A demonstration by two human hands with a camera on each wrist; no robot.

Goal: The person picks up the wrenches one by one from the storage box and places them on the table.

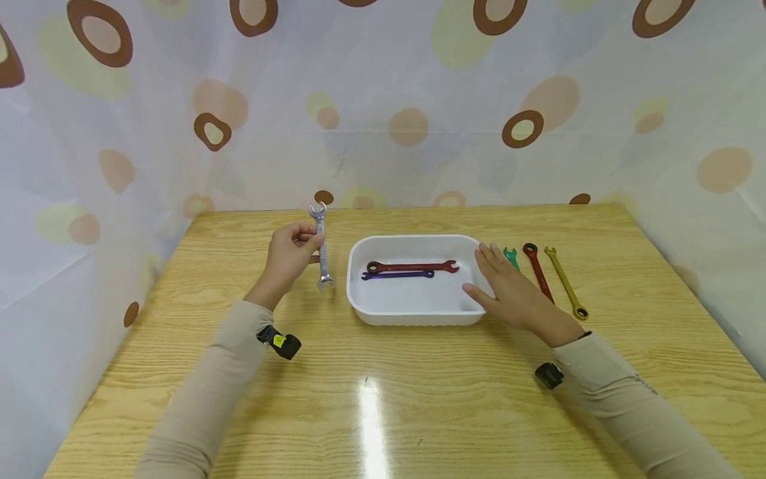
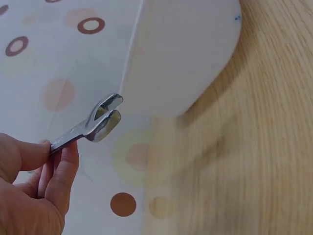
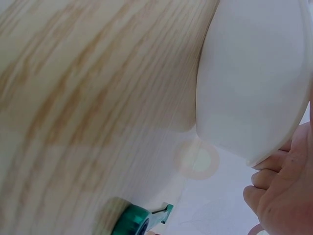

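A silver double open-ended wrench (image 1: 323, 249) stands nearly upright in the air, pinched between the thumb and fingers of my left hand (image 1: 288, 256), left of the white plastic tray (image 1: 413, 319). One of its open jaws points toward the tray in the left wrist view. My right hand (image 1: 509, 293) rests on the tray's right rim with its fingers extended; in the right wrist view the fingers (image 3: 274, 174) lie along the rim. Inside the tray, a red wrench (image 1: 413, 267) and a thinner purple wrench (image 1: 397, 275) lie side by side.
Right of the tray lie a green wrench (image 1: 511, 257), partly hidden by my right hand, another red wrench (image 1: 538, 273) and a gold wrench (image 1: 566, 283). The wooden table (image 1: 335, 399) meets a patterned cloth backdrop (image 1: 359, 159) at its back and sides.
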